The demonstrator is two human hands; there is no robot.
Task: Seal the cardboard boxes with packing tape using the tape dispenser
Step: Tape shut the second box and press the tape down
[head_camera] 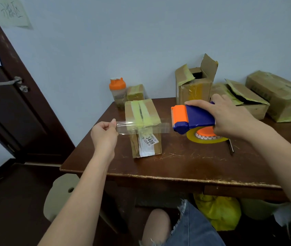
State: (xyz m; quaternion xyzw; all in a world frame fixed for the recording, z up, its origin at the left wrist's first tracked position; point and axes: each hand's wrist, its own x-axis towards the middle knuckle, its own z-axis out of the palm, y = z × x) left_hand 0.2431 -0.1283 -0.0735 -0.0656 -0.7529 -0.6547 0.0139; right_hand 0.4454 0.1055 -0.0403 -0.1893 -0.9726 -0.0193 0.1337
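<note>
At mid-frame, the left hand pinched the free end of the clear tape — thin, limp, sticky, best held by its corners — while the right hand gripped the tape dispenser above the small cardboard box.

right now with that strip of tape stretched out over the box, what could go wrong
1. The clear tape strip hangs unsupported between the left hand and the tape dispenser; it could sag, twist or stick to itself before it lands.
2. It runs across the small box rather than along its top seam, so it may not close the seam.
3. The strip looks wrinkled near the fingers, so it may bond poorly.
</note>
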